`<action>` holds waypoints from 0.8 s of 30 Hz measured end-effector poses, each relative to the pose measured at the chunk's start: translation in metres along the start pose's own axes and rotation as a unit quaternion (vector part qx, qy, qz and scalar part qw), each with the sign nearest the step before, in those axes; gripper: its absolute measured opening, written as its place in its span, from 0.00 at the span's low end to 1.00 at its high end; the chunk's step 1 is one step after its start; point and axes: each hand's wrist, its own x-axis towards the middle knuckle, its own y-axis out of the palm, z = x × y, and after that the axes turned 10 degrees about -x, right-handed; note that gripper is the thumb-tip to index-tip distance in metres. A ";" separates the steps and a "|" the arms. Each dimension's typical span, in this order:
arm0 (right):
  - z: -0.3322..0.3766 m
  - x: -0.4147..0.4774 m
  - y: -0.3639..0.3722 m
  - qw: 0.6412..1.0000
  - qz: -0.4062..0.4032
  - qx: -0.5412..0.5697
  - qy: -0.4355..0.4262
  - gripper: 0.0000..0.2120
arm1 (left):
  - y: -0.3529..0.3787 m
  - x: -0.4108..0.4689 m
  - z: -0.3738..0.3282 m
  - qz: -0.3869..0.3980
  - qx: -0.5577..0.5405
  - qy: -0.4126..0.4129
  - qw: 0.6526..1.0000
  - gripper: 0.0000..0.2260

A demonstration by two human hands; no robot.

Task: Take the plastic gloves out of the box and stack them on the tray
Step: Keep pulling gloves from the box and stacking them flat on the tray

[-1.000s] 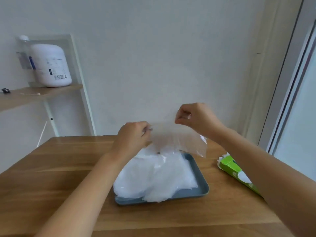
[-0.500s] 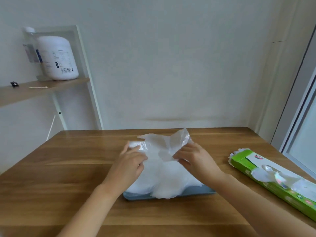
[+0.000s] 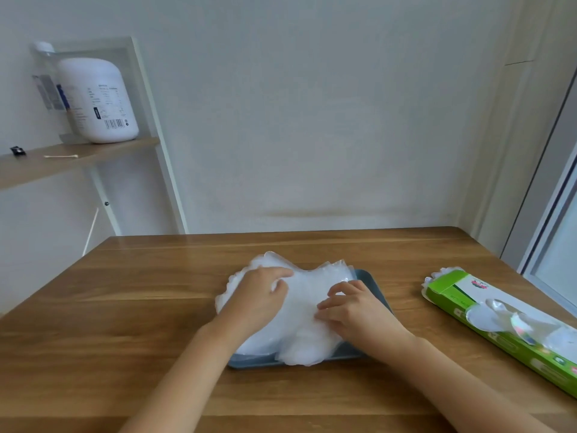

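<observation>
A pile of clear plastic gloves (image 3: 299,307) lies on a blue-grey tray (image 3: 371,284) in the middle of the wooden table. The pile hangs over the tray's left and near edges. My left hand (image 3: 260,296) lies flat on the left part of the pile, fingers spread. On the right part rests my right hand (image 3: 352,310), palm down, fingers apart. Neither hand pinches a glove. To the right lies the long green glove box (image 3: 452,290), its top opening showing more gloves.
The wooden table (image 3: 140,307) runs to the wall behind. At the left a wooden shelf (image 3: 62,157) on a white frame carries a large white jug (image 3: 98,101), a cotton swab and a small black item. A window frame stands at the far right.
Both hands came down from holding a glove in the air and now press flat on the pile. The glove lies on the stack. The view tilted, so the box shows more.
</observation>
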 end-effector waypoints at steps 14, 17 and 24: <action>0.016 0.022 -0.012 0.911 0.124 0.323 0.224 0.18 | 0.050 0.008 0.014 0.233 0.176 -0.118 0.949 0.52; 0.027 0.030 0.000 0.904 0.232 0.310 0.183 0.23 | 0.050 0.009 0.015 0.237 0.187 -0.132 0.944 0.52; 0.000 0.016 0.024 0.915 0.314 0.116 0.224 0.36 | 0.046 0.003 0.018 0.225 0.193 -0.198 0.934 0.57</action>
